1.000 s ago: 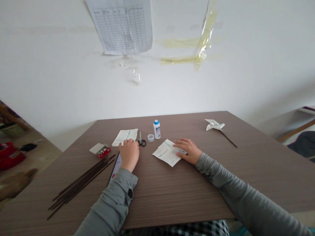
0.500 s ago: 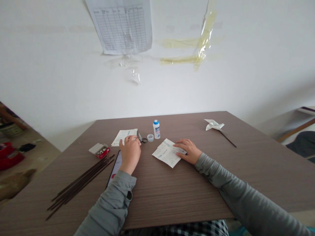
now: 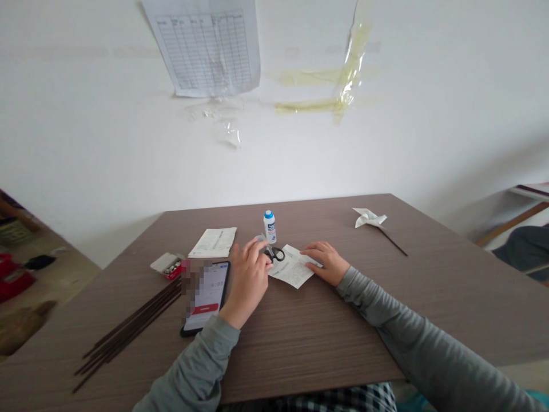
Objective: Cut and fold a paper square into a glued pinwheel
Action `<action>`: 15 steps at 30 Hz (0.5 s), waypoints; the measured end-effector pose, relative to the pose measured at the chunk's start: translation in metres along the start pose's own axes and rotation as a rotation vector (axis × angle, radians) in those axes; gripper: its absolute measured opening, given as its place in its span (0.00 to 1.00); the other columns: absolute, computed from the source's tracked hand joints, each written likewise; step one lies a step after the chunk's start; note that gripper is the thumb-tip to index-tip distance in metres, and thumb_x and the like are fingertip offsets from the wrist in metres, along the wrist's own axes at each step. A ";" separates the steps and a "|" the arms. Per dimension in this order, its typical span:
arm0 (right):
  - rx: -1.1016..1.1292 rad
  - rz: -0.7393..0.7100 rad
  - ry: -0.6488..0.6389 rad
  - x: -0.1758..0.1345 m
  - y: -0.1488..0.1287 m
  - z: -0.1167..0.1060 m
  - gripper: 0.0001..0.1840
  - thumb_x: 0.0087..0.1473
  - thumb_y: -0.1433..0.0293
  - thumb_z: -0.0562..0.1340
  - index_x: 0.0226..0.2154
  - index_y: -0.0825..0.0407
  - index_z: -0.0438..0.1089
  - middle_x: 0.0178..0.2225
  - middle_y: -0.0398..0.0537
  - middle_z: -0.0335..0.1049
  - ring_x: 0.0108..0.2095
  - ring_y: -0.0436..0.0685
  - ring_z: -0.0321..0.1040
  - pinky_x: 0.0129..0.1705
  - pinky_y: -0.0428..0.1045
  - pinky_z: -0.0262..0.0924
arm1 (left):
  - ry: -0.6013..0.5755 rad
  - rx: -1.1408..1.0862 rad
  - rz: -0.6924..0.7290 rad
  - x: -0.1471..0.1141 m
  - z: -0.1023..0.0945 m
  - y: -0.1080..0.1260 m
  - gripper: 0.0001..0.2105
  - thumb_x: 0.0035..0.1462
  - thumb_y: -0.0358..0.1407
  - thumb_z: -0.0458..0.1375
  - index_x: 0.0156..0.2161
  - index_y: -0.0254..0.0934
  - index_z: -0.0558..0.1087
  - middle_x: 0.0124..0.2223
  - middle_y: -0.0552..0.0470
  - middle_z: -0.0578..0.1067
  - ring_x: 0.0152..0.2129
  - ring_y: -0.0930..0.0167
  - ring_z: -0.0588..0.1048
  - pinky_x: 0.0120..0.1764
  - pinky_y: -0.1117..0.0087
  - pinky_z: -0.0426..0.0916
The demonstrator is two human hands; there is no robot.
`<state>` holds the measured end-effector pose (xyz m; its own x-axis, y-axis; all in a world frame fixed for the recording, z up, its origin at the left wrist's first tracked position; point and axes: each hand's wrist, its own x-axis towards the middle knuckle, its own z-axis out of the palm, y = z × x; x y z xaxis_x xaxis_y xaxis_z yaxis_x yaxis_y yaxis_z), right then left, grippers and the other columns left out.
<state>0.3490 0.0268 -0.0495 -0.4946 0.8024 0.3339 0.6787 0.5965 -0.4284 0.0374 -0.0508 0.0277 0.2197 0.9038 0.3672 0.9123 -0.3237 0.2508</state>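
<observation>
My left hand (image 3: 249,272) grips a pair of scissors (image 3: 278,253) with black handles, raised over the left part of a printed paper square (image 3: 298,274). The scissors' blades are mostly hidden by my fingers. On the right edge of that paper lies my right hand (image 3: 326,263), fingers stretched out and the thumb apart. Just behind my left hand stand a white bottle (image 3: 270,229) with a blue cap and a small clear cup, partly covered.
Left of my hands are a stack of printed papers (image 3: 213,242), a phone (image 3: 214,292), a small red-and-white box (image 3: 171,265) and several dark sticks (image 3: 128,326). A paper pinwheel (image 3: 369,218) on a stick lies at the right. The white wall (image 3: 300,166) rises behind the table.
My left hand has picked up the scissors from beside the paper stack and carried them right, over the paper square. The phone is now uncovered. My right hand stays on the paper.
</observation>
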 end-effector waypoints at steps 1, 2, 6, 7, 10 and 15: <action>0.003 -0.008 0.009 0.000 0.000 0.000 0.23 0.81 0.59 0.71 0.71 0.42 0.91 0.68 0.64 0.89 0.72 0.80 0.82 0.79 0.77 0.75 | -0.015 -0.014 0.019 -0.001 0.002 0.002 0.15 0.80 0.27 0.61 0.45 0.43 0.89 0.78 0.36 0.86 0.84 0.40 0.74 0.90 0.20 0.55; 0.007 -0.017 0.019 0.000 0.000 0.000 0.22 0.82 0.59 0.71 0.70 0.42 0.91 0.68 0.63 0.89 0.71 0.80 0.82 0.79 0.77 0.75 | -0.031 -0.028 0.036 -0.003 0.005 0.005 0.14 0.79 0.26 0.61 0.46 0.43 0.89 0.78 0.36 0.86 0.84 0.40 0.74 0.90 0.20 0.55; 0.036 -0.059 0.036 0.001 -0.001 0.000 0.21 0.81 0.59 0.72 0.69 0.40 0.91 0.66 0.61 0.90 0.69 0.78 0.83 0.78 0.77 0.76 | -0.099 -0.078 0.086 -0.005 0.015 0.011 0.14 0.78 0.26 0.63 0.48 0.45 0.90 0.78 0.40 0.87 0.84 0.42 0.74 0.90 0.17 0.55; 0.043 -0.069 0.030 0.000 -0.002 -0.001 0.22 0.80 0.60 0.73 0.70 0.40 0.91 0.66 0.61 0.90 0.69 0.78 0.83 0.78 0.76 0.76 | -0.117 -0.088 0.090 -0.005 0.018 0.012 0.13 0.78 0.26 0.63 0.47 0.44 0.90 0.78 0.39 0.86 0.84 0.42 0.74 0.90 0.17 0.55; 0.051 -0.096 -0.013 -0.001 -0.006 -0.001 0.23 0.79 0.61 0.75 0.71 0.39 0.91 0.69 0.61 0.89 0.71 0.78 0.82 0.78 0.76 0.76 | -0.167 -0.126 0.096 -0.004 0.027 0.011 0.11 0.77 0.26 0.67 0.46 0.43 0.91 0.79 0.38 0.86 0.85 0.41 0.74 0.89 0.17 0.57; 0.038 -0.131 -0.064 -0.002 -0.006 0.005 0.17 0.79 0.62 0.77 0.64 0.33 0.96 0.70 0.58 0.89 0.73 0.79 0.80 0.76 0.77 0.77 | -0.184 -0.207 0.090 -0.002 0.036 0.006 0.10 0.73 0.26 0.74 0.42 0.45 0.91 0.78 0.40 0.87 0.83 0.41 0.76 0.87 0.16 0.61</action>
<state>0.3429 0.0216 -0.0513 -0.6123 0.7160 0.3354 0.5852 0.6956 -0.4168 0.0547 -0.0445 -0.0035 0.3728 0.8982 0.2327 0.8006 -0.4382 0.4088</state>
